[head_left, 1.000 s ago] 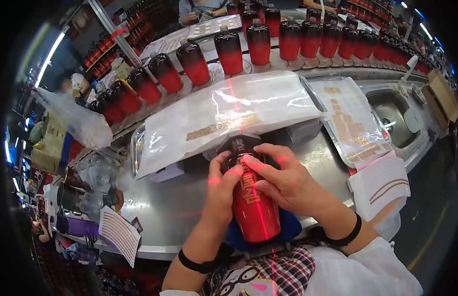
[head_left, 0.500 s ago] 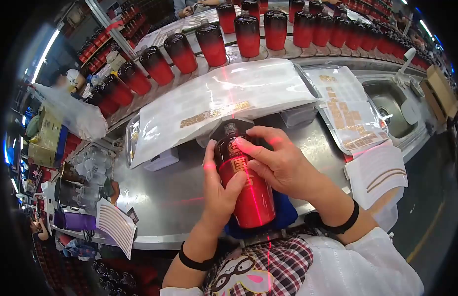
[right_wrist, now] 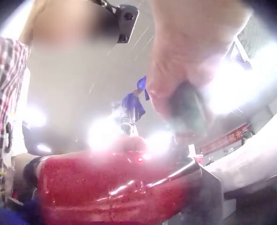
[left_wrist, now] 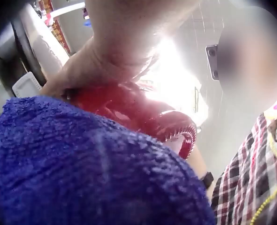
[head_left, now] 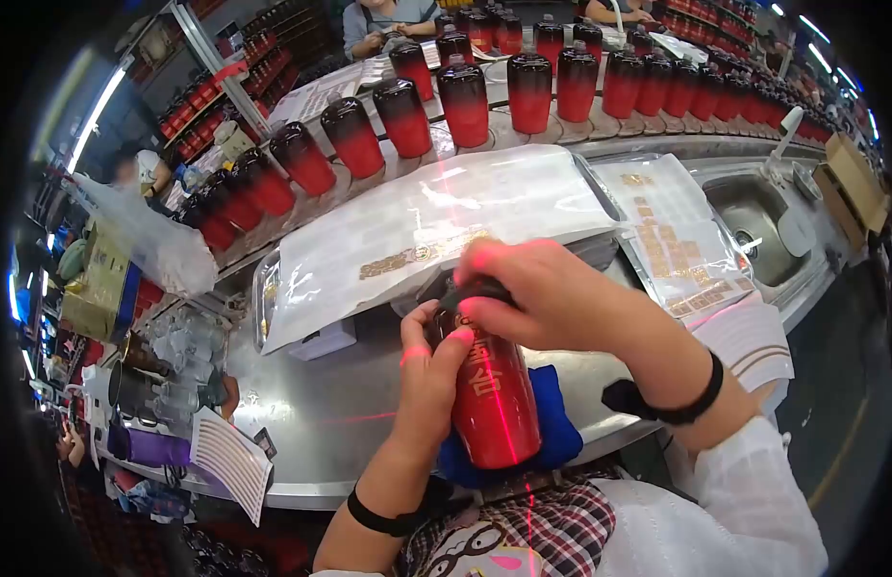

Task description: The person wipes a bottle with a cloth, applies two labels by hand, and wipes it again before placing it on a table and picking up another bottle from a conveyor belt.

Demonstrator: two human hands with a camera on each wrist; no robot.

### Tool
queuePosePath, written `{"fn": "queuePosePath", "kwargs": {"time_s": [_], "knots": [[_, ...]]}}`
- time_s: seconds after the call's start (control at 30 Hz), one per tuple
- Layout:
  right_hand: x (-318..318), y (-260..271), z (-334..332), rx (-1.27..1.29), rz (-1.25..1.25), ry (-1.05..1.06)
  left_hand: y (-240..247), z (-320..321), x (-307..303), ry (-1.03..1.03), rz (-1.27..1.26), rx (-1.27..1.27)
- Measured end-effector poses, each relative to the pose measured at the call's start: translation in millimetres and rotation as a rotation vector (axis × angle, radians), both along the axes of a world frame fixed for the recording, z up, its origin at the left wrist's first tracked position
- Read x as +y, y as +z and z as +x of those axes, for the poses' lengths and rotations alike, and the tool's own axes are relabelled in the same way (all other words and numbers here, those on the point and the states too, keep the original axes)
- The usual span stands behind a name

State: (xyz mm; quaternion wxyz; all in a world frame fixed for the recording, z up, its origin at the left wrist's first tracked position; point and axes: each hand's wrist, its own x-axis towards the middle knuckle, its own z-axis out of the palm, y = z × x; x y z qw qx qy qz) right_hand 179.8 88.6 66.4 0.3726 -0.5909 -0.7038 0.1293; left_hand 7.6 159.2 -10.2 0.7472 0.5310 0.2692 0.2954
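Observation:
A red bottle point(head_left: 494, 409) with a black shoulder and gold characters lies tilted on a blue towel point(head_left: 558, 413), its base toward the person. My left hand point(head_left: 428, 380) holds the bottle along its left side, thumb on the front near the gold characters. Over the shoulder and neck, my right hand point(head_left: 552, 293) grips a small dark greenish piece point(right_wrist: 187, 105), its exact kind blurred; the hand hides the bottle's neck. In the left wrist view, the towel covers much of the picture below the bottle's ridged base point(left_wrist: 187, 140).
A tray with a white sheet and gold decals point(head_left: 393, 264) stands just beyond the bottle. Another decal tray point(head_left: 681, 245) and a sink point(head_left: 753, 226) are to the right. Red-black bottles point(head_left: 462, 106) line the conveyor behind. Glass cups point(head_left: 181, 351) and a striped sheet point(head_left: 231, 457) stand left.
My right hand has moved from the bottle's right side up over its shoulder, and the dark piece now shows in its fingers. My left hand stays on the bottle. The conveyor bottles have shifted.

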Motion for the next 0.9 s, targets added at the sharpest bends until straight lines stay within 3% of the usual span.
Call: {"fn": "queuePosePath", "kwargs": {"time_s": [0.1, 0.23, 0.27, 0.3, 0.37, 0.4, 0.5, 0.6, 0.7, 0.9], "knots": [[26, 5, 12, -0.101, -0.167, 0.100, -1, 2, 0, 0.012, -0.004, -0.009], [31, 1, 20, -0.107, -0.065, 0.019, 5, 3, 0, 0.009, -0.061, -0.007], [29, -2, 18, 0.061, -0.083, 0.138, 4, 3, -1, 0.016, -0.057, -0.014], [28, -5, 14, 0.016, -0.157, 0.076, 3, 4, -1, 0.018, -0.052, -0.019], [25, -16, 16, -0.030, -0.025, -0.213, 4, 3, -1, -0.013, -0.062, -0.007], [21, -19, 16, 0.091, 0.008, -0.245, 4, 2, 0, -0.020, -0.065, -0.007], [1, -31, 8, 0.382, 0.042, -0.337, -1, -3, -1, 0.071, 0.378, 0.136], [-15, -39, 5, 0.571, -0.057, -0.430, 21, -21, 13, 0.067, 1.377, 0.201], [-25, -54, 2, 0.654, -0.056, -0.410, 24, -21, 18, -0.105, 1.664, 0.326], [-36, -63, -1, 0.912, -0.054, -0.348, 18, -19, 31, -0.126, 1.472, 0.220]]}}
